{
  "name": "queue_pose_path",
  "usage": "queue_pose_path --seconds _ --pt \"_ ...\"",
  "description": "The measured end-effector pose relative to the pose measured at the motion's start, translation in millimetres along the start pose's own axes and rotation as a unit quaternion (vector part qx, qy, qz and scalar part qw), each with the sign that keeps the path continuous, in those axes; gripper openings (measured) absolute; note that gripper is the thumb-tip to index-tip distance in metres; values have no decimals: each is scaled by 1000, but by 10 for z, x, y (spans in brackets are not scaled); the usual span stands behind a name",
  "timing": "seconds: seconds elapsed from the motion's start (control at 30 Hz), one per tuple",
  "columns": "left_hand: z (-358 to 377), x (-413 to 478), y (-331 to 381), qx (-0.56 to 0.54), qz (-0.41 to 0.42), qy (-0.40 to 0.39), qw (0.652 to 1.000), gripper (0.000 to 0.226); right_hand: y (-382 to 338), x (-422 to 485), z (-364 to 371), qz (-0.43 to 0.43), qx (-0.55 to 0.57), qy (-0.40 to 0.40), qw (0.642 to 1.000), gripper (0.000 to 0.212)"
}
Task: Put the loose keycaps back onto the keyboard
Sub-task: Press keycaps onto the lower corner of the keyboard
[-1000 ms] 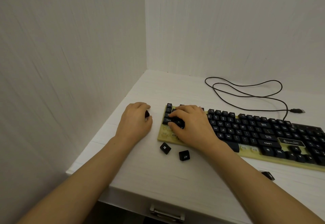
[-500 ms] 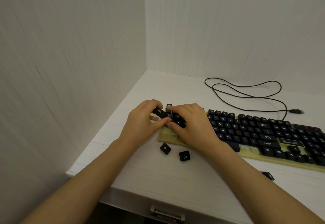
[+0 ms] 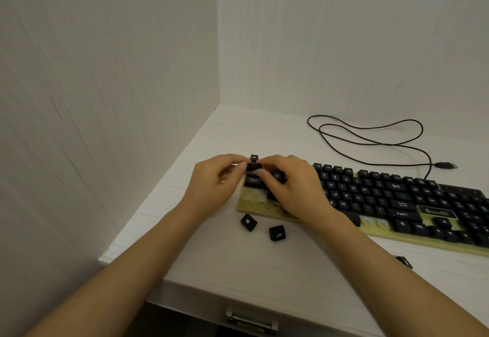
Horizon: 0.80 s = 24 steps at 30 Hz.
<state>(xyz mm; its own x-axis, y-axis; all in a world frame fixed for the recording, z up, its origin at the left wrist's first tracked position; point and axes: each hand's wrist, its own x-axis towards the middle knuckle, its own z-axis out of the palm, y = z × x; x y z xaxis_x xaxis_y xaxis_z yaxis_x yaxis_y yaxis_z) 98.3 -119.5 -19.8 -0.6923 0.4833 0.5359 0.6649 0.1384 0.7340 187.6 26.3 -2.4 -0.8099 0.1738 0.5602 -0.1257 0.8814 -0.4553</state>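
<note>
Your left hand (image 3: pixel 214 185) and your right hand (image 3: pixel 293 191) meet at the left end of the keyboard (image 3: pixel 423 244). The fingers of both hands are curled. The tips of your thumbs and first fingers pinch one black keycap (image 3: pixel 253 169) between them. It is low over the top rows of keys. You cannot tell if it is pushed down onto the board or only held there.

Just past your fingertips is the Esc key (image 3: pixel 254 157). Just under your thumbs, nearer to you, is the Caps Lock key (image 3: pixel 253 180). Between your two wrists the pale yellow board has bare spots (image 3: pixel 254 199) with no caps on them.

Two loose caps lie on the white table (image 3: pixel 211 138) between your forearms. The Windows keycap (image 3: pixel 248 222) is near your left wrist. The Alt keycap (image 3: pixel 277 233) is just beside it, closer to your right wrist, and its letters are upside down to you. A third dark keycap (image 3: pixel 404 261) lies on the outer side of your right forearm, partly hidden by it.

Far beyond your right hand the black cable (image 3: pixel 370 146) loops on the table, and its plug (image 3: pixel 447 165) lies flat there.
</note>
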Motion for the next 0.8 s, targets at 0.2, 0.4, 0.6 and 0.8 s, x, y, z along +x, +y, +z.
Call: queue_pose_path --seconds 0.2,0.4,0.6,0.8 --pt "-14 5 -41 14 34 -1 999 17 51 -24 -7 37 -28 -80 996 23" --pt "-59 -70 -41 8 18 -25 1000 22 37 -35 -18 -5 -45 -60 997 21" --pt "-38 -132 -43 47 42 -41 997 21 59 -133 23 -46 -91 -14 995 22" --pt "-27 -153 -60 104 66 -61 990 17 95 -177 17 -60 -117 -11 991 31"
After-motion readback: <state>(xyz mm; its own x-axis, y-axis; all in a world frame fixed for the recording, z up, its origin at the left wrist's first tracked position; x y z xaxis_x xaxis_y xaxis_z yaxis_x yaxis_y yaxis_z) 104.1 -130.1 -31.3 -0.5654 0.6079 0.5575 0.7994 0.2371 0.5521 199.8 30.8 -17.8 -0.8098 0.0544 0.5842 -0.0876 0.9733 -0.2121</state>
